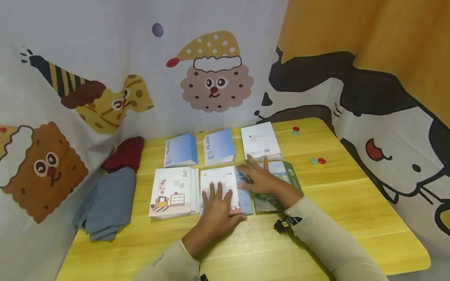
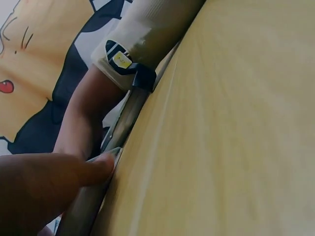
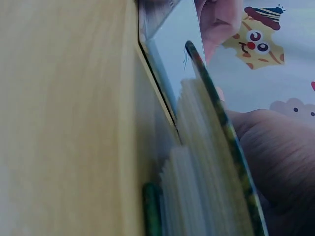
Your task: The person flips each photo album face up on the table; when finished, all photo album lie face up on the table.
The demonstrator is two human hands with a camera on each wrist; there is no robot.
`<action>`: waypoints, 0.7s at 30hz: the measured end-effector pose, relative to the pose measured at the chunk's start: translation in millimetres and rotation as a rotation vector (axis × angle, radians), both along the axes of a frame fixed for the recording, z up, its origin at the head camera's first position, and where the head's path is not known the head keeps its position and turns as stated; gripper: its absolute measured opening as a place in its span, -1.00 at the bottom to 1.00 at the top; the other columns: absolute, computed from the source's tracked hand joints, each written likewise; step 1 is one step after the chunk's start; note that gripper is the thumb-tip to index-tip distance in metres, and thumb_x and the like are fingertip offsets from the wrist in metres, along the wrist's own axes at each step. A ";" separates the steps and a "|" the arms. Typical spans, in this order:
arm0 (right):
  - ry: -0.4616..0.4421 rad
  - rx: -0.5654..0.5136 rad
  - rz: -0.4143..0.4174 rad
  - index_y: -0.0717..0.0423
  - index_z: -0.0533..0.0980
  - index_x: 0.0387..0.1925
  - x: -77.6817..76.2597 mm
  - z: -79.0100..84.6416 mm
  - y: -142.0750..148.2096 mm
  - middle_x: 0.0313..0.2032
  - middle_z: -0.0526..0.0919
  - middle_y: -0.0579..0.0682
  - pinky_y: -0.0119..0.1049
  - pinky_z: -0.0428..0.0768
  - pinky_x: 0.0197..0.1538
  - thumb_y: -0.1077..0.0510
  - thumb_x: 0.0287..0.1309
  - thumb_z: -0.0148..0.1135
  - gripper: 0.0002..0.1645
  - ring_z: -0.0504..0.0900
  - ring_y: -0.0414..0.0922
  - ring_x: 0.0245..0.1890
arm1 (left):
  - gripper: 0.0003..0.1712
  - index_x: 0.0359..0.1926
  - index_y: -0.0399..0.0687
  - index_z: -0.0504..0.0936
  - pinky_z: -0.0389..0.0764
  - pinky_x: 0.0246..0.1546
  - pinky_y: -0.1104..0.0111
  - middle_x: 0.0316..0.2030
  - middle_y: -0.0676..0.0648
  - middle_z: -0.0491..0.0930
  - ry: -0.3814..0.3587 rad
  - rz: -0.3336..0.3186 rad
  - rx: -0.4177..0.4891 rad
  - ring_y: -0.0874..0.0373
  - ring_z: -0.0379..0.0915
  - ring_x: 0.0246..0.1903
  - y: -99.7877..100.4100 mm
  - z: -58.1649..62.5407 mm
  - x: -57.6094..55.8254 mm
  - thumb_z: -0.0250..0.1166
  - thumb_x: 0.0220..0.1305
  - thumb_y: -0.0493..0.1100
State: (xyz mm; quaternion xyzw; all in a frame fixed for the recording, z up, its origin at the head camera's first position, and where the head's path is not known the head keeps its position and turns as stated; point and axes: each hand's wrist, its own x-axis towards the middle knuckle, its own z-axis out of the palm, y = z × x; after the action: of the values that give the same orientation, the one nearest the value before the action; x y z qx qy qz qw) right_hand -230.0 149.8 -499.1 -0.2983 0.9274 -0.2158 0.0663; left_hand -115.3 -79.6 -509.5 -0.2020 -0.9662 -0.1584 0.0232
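My left hand [image 1: 216, 208] lies with fingers spread on the white cover of the middle front album [image 1: 209, 176], its thumb near the lower edge. This album shows a pale blue strip on its right side. My right hand [image 1: 261, 180] stretches over the dark green photo album [image 1: 268, 205], its fingers reaching the blue strip and the top edges. In the right wrist view, the green album's page edges [image 3: 202, 167] stand beside the right hand [image 3: 280, 152]. The left thumb [image 2: 74, 174] touches an album's edge in the left wrist view. Neither hand curls around anything.
A white illustrated album [image 1: 172, 191] lies at front left. Behind are two blue POLAROID albums [image 1: 181, 148] and a white-backed album [image 1: 260, 140]. A grey-blue cloth [image 1: 109, 203] and a dark red cloth [image 1: 126, 154] lie left; small red and teal discs [image 1: 321, 160] right.
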 end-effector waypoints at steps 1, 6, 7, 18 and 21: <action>0.000 -0.002 -0.001 -0.02 0.33 0.66 -0.4 0.2 -0.2 0.61 0.42 0.14 0.69 -0.60 0.50 -0.32 0.45 0.34 -0.06 -0.22 0.31 0.79 | 0.10 0.47 -0.16 0.52 0.20 0.46 -0.60 0.56 -0.59 0.28 0.018 0.009 -0.006 -0.70 0.07 0.58 2.3 -0.6 -0.1 0.41 0.25 0.56; -0.018 -0.016 -0.015 -0.01 0.36 0.64 -1.2 2.8 0.0 0.60 0.44 0.15 0.65 -0.62 0.52 -0.29 0.43 0.39 -0.06 -0.20 0.28 0.79 | 0.03 0.37 -0.19 0.55 0.25 0.41 -0.62 0.51 -0.59 0.35 0.068 0.030 -0.022 -0.71 0.14 0.55 7.9 -1.5 -1.2 0.43 0.25 0.53; -0.017 -0.019 -0.016 -0.01 0.37 0.64 -1.5 2.7 -0.1 0.59 0.45 0.16 0.65 -0.61 0.53 -0.29 0.42 0.40 -0.07 -0.19 0.28 0.79 | 0.03 0.37 -0.19 0.55 0.25 0.41 -0.62 0.52 -0.59 0.34 0.069 0.029 -0.027 -0.71 0.14 0.55 8.1 -1.5 -1.3 0.43 0.25 0.54; 0.001 -0.158 0.001 0.09 0.47 0.55 -1.9 6.1 -2.2 0.53 0.50 0.26 0.71 -0.36 0.56 -0.15 0.38 0.49 -0.15 -0.08 0.40 0.75 | 0.03 0.32 -0.26 0.51 0.29 0.45 -0.55 0.52 -0.60 0.32 0.042 0.010 0.010 -0.63 0.16 0.57 3.6 2.3 -1.7 0.36 0.31 0.55; 0.007 -0.281 0.030 0.17 0.50 0.51 -2.0 10.6 -0.8 0.49 0.50 0.32 0.63 0.09 0.58 -0.03 0.36 0.52 -0.20 0.21 0.45 0.65 | -0.09 0.24 -0.28 0.52 0.41 0.49 -0.39 0.48 -0.57 0.40 0.089 -0.014 0.073 -0.52 0.27 0.56 0.9 3.3 -2.1 0.37 0.37 0.46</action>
State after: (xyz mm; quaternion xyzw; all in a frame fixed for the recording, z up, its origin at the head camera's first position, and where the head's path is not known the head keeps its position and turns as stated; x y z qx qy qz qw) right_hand -232.0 149.0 -488.4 -0.3190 0.8838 -0.3414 0.0237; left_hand -117.4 -78.6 -506.2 -0.2147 -0.9564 -0.1844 0.0721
